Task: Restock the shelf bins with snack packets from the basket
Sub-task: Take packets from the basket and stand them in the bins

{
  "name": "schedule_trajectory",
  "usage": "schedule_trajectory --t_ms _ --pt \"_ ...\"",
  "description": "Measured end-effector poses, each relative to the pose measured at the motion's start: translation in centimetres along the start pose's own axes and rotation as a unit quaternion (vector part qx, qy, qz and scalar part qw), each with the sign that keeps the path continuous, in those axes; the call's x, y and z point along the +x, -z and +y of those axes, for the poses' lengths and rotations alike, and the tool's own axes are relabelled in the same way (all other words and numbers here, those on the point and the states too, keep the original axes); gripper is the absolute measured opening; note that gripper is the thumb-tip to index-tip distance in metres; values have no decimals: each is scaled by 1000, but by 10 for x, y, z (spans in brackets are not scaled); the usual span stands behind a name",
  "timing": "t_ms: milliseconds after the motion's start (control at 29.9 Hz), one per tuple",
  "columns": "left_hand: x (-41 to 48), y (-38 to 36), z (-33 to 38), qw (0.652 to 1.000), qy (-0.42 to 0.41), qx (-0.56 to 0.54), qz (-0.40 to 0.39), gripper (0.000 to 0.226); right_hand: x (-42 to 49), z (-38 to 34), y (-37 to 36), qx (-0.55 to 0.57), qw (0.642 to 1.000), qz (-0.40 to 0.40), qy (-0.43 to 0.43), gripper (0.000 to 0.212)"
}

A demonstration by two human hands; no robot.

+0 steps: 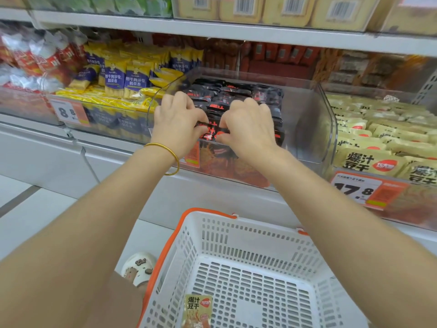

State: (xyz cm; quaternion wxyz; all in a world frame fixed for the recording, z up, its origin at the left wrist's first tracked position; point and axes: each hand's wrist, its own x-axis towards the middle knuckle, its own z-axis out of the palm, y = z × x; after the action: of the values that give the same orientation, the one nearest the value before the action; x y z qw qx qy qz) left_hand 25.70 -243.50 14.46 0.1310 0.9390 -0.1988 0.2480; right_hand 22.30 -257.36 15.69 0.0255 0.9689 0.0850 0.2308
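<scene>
Both my hands are at the front edge of the clear middle bin (307,119): left hand (176,124) and right hand (248,127) each curl fingers round the same black-and-red snack packet (212,133), pinching it between them above the other dark packets stacked there. White basket (248,233) with orange handle sits below my forearms, one pale yellow packet (197,311) lying on its floor. Gold bangle (165,157) on left wrist.

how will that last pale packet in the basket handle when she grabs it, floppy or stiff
The pale packet looks like a thin, flat, glossy film pouch, so it is probably light and somewhat floppy, bending if pinched by a corner. Lying flat on the slotted floor of the basket, it may slide rather than lift cleanly. It is unlikely to roll.
</scene>
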Motion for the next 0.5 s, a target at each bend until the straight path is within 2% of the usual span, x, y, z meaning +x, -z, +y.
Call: schedule_trajectory --t_ms 33,100,167,200,234,301,367,401,468,501 --pt "0 1 1 1000 3 3 3 25 -3 0 0 -21 1000 21 8 28" --pt "-9 4 0 999 9 2 47 27 -17 2 0 -17 992 123 -3 23" --pt "-33 4 -5 992 -1 -31 121 25 -45 3 -3 76 961 264 -23 15" --pt "-49 0 -7 989 -19 -50 135 22 -63 0 -9 125 949 288 -23 12" --pt "-67 -6 -7 992 -36 -62 106 22 -82 -5 -21 162 948 274 -25 10" --pt "-97 -19 -2 992 -37 -94 -70 25 -118 -18 -54 236 956 168 -55 6" --pt "-114 -37 3 959 -26 -81 -269 21 -146 -36 -96 317 940 -23 -122 4" --pt "-121 -45 5 938 -31 -54 -342 21 -163 -44 -121 321 927 -128 -144 6" --pt "-134 -58 10 900 -48 8 -433 25 -199 -57 -172 305 889 -304 -158 10" --pt "-142 -64 10 883 -62 46 -463 28 -219 -65 -199 305 858 -378 -165 14"
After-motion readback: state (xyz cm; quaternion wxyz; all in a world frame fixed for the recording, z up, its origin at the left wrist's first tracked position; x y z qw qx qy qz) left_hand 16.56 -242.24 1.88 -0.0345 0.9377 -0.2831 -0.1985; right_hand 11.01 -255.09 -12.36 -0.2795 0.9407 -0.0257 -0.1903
